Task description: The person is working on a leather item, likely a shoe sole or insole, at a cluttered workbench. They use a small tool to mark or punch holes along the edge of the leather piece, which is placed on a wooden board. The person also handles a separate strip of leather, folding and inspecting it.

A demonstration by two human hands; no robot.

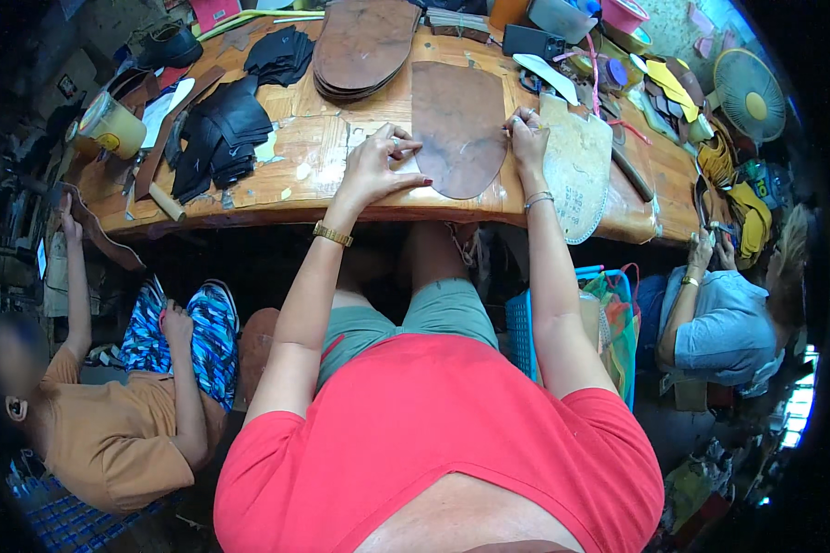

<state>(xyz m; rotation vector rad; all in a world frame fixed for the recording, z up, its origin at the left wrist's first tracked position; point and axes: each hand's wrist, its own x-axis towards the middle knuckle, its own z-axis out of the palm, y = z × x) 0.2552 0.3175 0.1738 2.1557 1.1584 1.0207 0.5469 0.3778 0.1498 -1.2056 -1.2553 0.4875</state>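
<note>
A brown leather piece (458, 120) with a rounded near end lies flat on the wooden table in front of me. At its left edge is my left hand (378, 170), thumb and forefinger spread apart with their tips on the leather. Between them shows a small pale patch, too hidden to name. My right hand (527, 143) is closed in a pinch at the leather's right edge; whatever is in its fingers cannot be made out. Just right of that hand lies a pale template (578, 175) with a rounded end and small holes along its edge.
Behind stands a stack of brown leather pieces (364, 46); black leather pieces (221, 129) lie to the left. A dark rod (632, 173) and a fan (749, 95) are at right. A blue basket (521, 332) stands below. Co-workers sit left (120, 415) and right (724, 318).
</note>
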